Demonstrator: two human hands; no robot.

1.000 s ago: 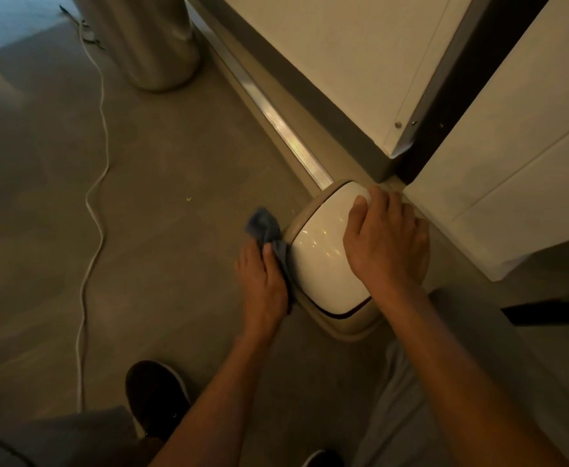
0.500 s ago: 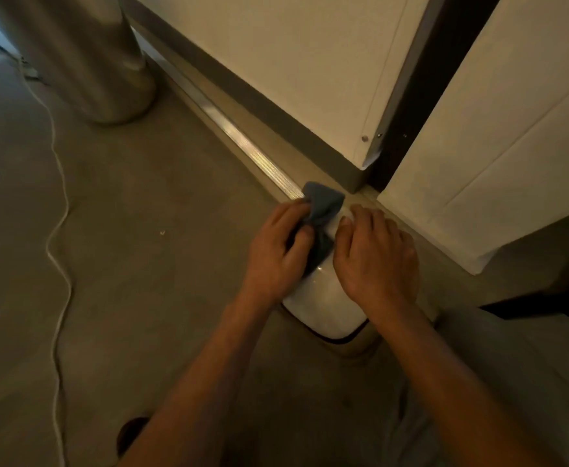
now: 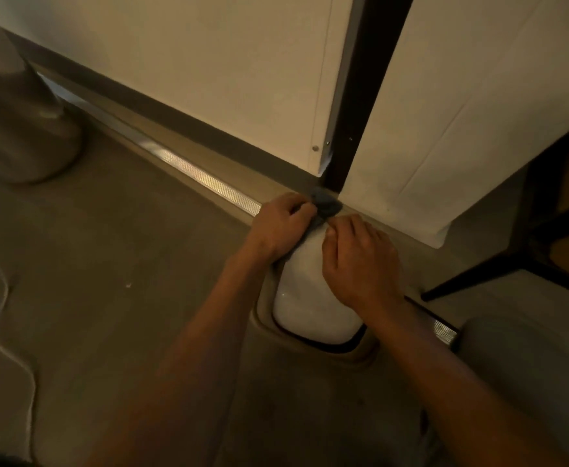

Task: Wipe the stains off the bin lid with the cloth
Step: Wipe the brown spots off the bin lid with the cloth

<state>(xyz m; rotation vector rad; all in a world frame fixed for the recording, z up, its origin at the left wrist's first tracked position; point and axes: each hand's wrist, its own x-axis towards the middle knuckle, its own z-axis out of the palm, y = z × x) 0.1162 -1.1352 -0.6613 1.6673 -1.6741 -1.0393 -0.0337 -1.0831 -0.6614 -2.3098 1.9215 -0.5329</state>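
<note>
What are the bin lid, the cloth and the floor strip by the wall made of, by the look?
Bin lid: likely glossy white plastic, with small bright highlights.
Cloth: soft grey-blue fabric, bunched in the left hand; perhaps microfibre, weave unreadable.
Floor strip: probably ribbed metal, fine grooves and a bright sheen.

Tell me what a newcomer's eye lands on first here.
Mid-frame, two hands meet on the glossy white domed bin lid: the left hand grips a crumpled grey-blue cloth at the lid's far end, the right hand rests on its right side. A shiny ribbed metal floor strip runs diagonally behind them, below tall cream panels.
</note>
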